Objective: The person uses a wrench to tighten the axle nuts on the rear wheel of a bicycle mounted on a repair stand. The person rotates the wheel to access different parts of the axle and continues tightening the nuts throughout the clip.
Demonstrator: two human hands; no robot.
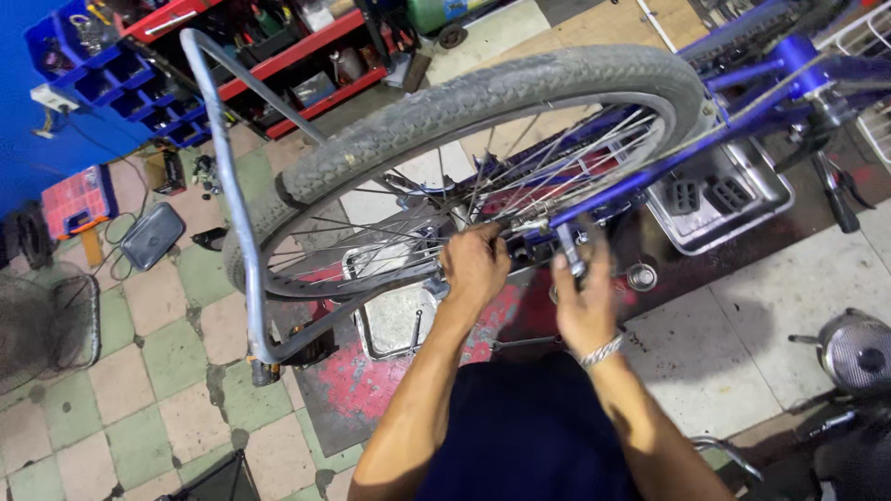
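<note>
**Both hands in at the hub of the rear wheel**

Your left hand (475, 264) sits at centre frame, fingers curled and pressed in on the hub (520, 227) among the spokes; your right hand (583, 301), just beside it, pinches a slim metal tool (568, 250) upright, though it is blurred, so the grip is hard to read. The wheel (483, 102) arcs across the upper middle, tyre on and seated between the blue frame (650, 172) tubes; by my judgement the axle fastening is mid-way, the wheel in place but not yet left alone. Counting: one wheel, two hands, one tool in hand; two metal trays on the floor, one (394, 320) under the wheel, one (742, 209) at upper right holding two black pedals (707, 195); one small round part (641, 276) right of your hand.
</note>
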